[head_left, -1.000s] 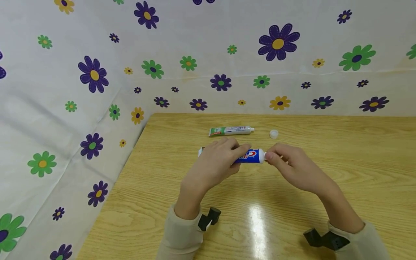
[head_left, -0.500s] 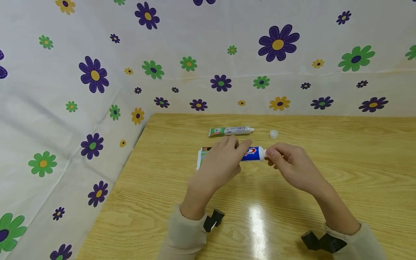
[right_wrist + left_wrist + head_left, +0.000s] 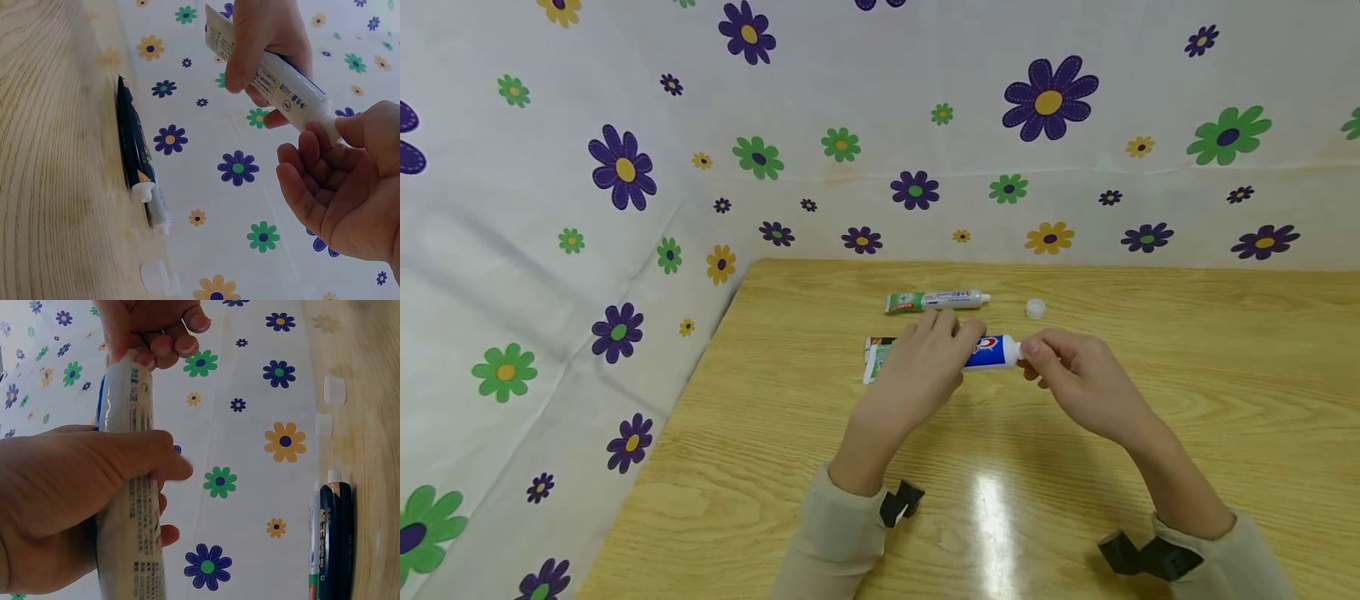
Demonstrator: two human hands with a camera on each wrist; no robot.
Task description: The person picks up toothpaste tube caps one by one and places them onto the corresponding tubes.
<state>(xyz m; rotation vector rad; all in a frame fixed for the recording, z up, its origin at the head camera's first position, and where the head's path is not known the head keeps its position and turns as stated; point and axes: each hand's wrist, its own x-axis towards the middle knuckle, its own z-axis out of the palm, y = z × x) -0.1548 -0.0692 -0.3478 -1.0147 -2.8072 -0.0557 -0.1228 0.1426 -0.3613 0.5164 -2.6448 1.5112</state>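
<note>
A blue and white toothpaste tube [image 3: 990,352] with a red and white logo lies across my left hand [image 3: 917,367], held off the table. The fingers wrap its middle, and its pale green and white tail [image 3: 875,364] shows beyond the hand. My right hand [image 3: 1082,379] pinches the white tip between thumb and index finger. Whether that tip is a cap or a bare neck is hidden by the fingers. In the right wrist view the white printed back of the tube [image 3: 275,84] shows, with the other right fingers [image 3: 300,187] loosely curled below.
On the table [image 3: 760,433] behind my hands lies a green and white toothpaste tube [image 3: 938,301]. A dark tube [image 3: 335,537] lies beside it, mostly covered by my left hand in the head view. Two white caps [image 3: 335,390] stand near their nozzles. A flowered cloth [image 3: 850,83] hangs behind.
My left hand and wrist have shifted slightly right, and more of the held tube's tail shows. My right hand keeps its pinch on the tip and has barely moved. The view has shifted slightly.
</note>
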